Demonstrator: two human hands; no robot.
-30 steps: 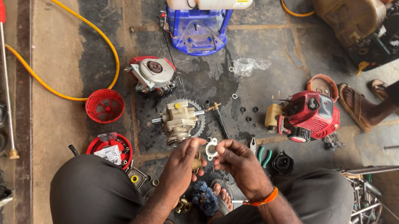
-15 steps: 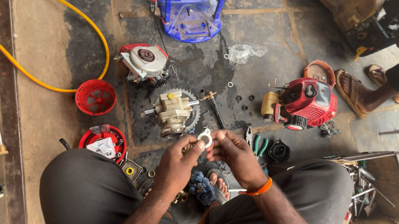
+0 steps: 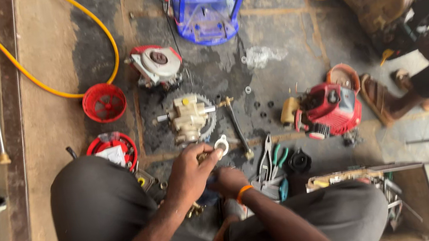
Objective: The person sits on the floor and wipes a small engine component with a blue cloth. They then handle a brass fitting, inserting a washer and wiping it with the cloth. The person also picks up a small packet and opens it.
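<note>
Fingers (image 3: 217, 151) of left hand (image 3: 191, 174) pinch white ring (image 3: 222, 145); stained concrete floor (image 3: 50, 131).

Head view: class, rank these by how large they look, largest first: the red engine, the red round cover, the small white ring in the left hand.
1. red engine
2. red round cover
3. small white ring, pinched in the left hand

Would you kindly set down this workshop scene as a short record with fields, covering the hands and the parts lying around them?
Setting: dark stained concrete floor, seen from above
Left hand: pinches a small white ring-shaped part
Right hand: low between the knees; what it holds is hidden
Ahead of the hands: beige metal pump body with toothed gear
To the right: red small engine; green-handled pliers
To the left: two round red plastic covers; yellow hose
</note>
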